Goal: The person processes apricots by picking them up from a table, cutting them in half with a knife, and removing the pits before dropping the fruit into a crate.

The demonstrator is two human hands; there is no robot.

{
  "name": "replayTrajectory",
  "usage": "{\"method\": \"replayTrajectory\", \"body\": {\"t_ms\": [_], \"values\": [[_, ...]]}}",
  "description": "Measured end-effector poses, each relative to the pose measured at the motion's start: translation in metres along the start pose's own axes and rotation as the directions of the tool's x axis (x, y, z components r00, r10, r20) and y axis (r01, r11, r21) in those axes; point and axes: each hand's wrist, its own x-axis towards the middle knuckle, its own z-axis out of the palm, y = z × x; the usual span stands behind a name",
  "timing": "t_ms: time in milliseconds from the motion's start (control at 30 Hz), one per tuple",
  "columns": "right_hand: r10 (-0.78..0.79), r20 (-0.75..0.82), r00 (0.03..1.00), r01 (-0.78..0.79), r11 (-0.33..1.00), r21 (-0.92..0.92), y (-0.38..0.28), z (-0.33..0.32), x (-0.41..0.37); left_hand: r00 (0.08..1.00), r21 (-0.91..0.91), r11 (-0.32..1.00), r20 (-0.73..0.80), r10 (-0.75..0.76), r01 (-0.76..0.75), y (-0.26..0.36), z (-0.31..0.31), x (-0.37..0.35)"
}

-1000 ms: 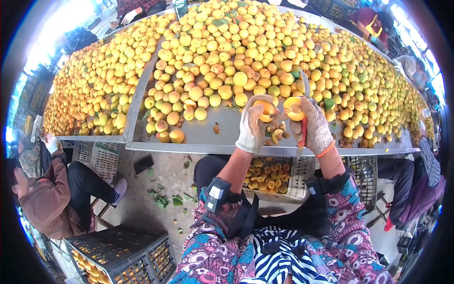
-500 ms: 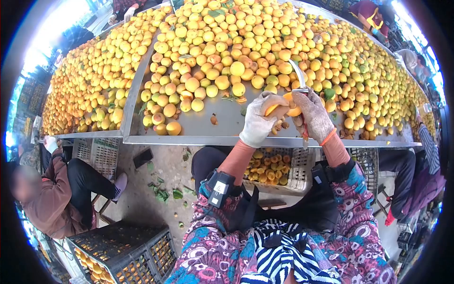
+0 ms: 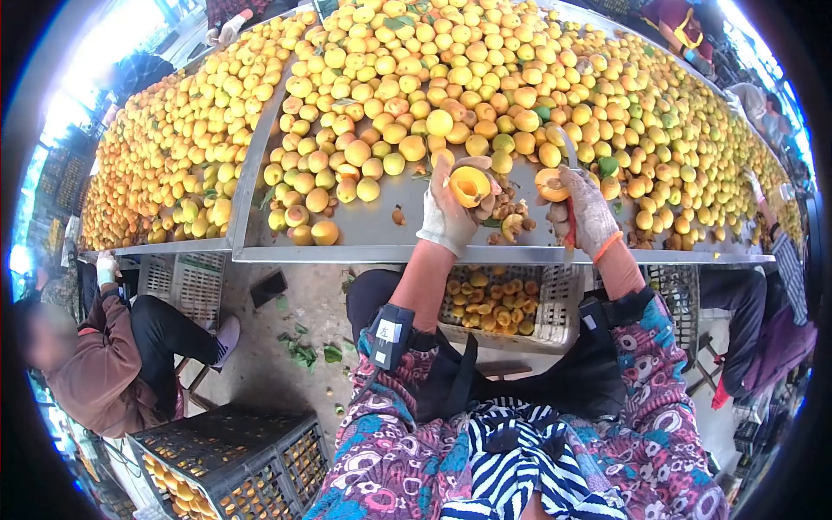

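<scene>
My gloved left hand (image 3: 445,215) is closed around a hollow apricot half (image 3: 469,185), its cut side facing up. Just to its right, my gloved right hand (image 3: 593,211) grips a knife (image 3: 569,147) with a curved blade pointing away from me; a red handle shows under the palm. The same hand's fingers pinch another apricot half (image 3: 551,184) with something brown in its middle, probably the stone. Both hands are above the metal table (image 3: 364,227), a short gap between them. Fruit scraps (image 3: 515,224) lie on the metal between the hands.
Whole apricots (image 3: 381,104) are heaped across the table, beyond a metal divider (image 3: 251,173) too. A pale crate (image 3: 555,303) of apricot halves stands below the table edge. Black crates (image 3: 234,451) sit at lower left. Co-workers (image 3: 104,364) sit on both sides.
My hands have moved apart. The cut apricot, earlier close between both hands, is now in two halves, one in each hand. The knife stays in my right hand.
</scene>
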Motion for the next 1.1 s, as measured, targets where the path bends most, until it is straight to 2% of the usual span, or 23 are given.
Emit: {"method": "replayTrajectory", "body": {"t_ms": [67, 100, 200, 233, 333, 367, 433, 467, 500, 600, 633, 733, 767, 833, 867, 933, 1000, 1033, 1067, 1100], "values": [[0.011, 0.017, 1.0, -0.012, 0.999, 0.052, 0.0, -0.005, -0.005, 0.974, 0.252, 0.942, 0.11, 0.2, -0.222, -0.007, 0.003, -0.009], [0.013, 0.007, 1.0, -0.014, 0.997, 0.07, 0.001, -0.005, -0.007, 0.982, 0.198, 0.966, 0.116, 0.147, -0.168, -0.007, 0.004, -0.012], [-0.052, -0.025, 0.998, 0.05, 0.996, -0.076, 0.003, 0.001, -0.018, 0.99, 0.036, 0.999, 0.139, -0.014, 0.009, -0.003, 0.006, -0.023], [-0.061, -0.016, 0.998, 0.059, 0.992, -0.109, 0.004, 0.006, -0.024, 0.997, -0.026, 1.0, 0.078, 0.014, -0.012, -0.012, 0.007, -0.02], [-0.181, 0.001, 0.984, 0.178, 0.967, -0.184, 0.005, 0.035, -0.043, 0.989, -0.157, 0.98, -0.061, -0.137, 0.126, -0.012, 0.012, -0.017], [-0.234, 0.0, 0.972, 0.231, 0.958, -0.172, 0.007, 0.041, -0.044, 0.995, -0.075, 0.992, -0.019, -0.1, 0.098, -0.016, 0.006, -0.016], [-0.365, 0.035, 0.931, 0.362, 0.901, -0.24, 0.008, 0.051, -0.042, 0.988, -0.024, 0.989, -0.056, -0.144, 0.143, -0.019, 0.004, -0.013], [-0.425, 0.053, 0.904, 0.422, 0.865, -0.27, 0.009, 0.054, -0.041, 0.983, -0.001, 0.986, -0.076, -0.169, 0.17, -0.022, 0.003, -0.012], [-0.566, 0.102, 0.818, 0.555, 0.732, -0.396, 0.015, 0.056, -0.031, 0.981, 0.011, 0.981, -0.025, -0.192, 0.192, -0.02, 0.001, -0.012], [-0.644, 0.37, 0.67, 0.697, 0.372, -0.614, 0.014, 0.052, -0.026, 0.939, -0.028, 0.952, -0.162, -0.305, 0.304, -0.015, 0.01, -0.008], [-0.604, 0.42, 0.677, 0.711, 0.389, -0.585, 0.016, 0.05, -0.021, 0.915, 0.004, 0.943, -0.242, -0.323, 0.333, -0.007, 0.02, -0.011], [-0.569, 0.478, 0.67, 0.736, 0.42, -0.531, 0.017, 0.049, -0.013, 0.929, 0.114, 0.953, -0.285, -0.238, 0.279, -0.016, 0.022, -0.006], [-0.566, 0.491, 0.662, 0.741, 0.394, -0.544, 0.013, 0.049, -0.014, 0.93, 0.112, 0.951, -0.272, -0.249, 0.288, -0.015, 0.022, -0.006], [-0.444, 0.415, 0.794, 0.607, 0.612, -0.507, 0.007, 0.048, -0.014, 0.933, 0.11, 0.947, -0.239, -0.27, 0.303, -0.012, 0.023, -0.007], [-0.436, 0.371, 0.82, 0.572, 0.62, -0.537, 0.008, 0.048, -0.012, 0.934, 0.109, 0.944, -0.22, -0.282, 0.31, -0.01, 0.025, -0.007], [-0.416, 0.279, 0.865, 0.497, 0.639, -0.588, 0.009, 0.048, -0.008, 0.949, 0.367, 0.879, -0.196, -0.248, 0.305, -0.006, 0.03, -0.009], [-0.502, 0.331, 0.799, 0.591, 0.548, -0.592, 0.016, 0.046, -0.001, 0.953, 0.325, 0.897, -0.136, -0.27, 0.301, -0.007, 0.028, -0.01], [-0.367, 0.283, 0.886, 0.463, 0.686, -0.561, 0.011, 0.048, -0.006, 0.951, 0.153, 0.939, -0.084, -0.298, 0.307, -0.01, 0.022, -0.01], [-0.361, 0.197, 0.912, 0.411, 0.796, -0.444, 0.012, 0.047, -0.006, 0.949, -0.022, 0.949, -0.03, -0.314, 0.313, -0.013, 0.016, -0.009], [-0.338, 0.113, 0.934, 0.357, 0.882, -0.309, 0.012, 0.045, -0.006, 0.952, 0.004, 0.958, -0.111, -0.284, 0.286, -0.016, 0.015, -0.004]]}}
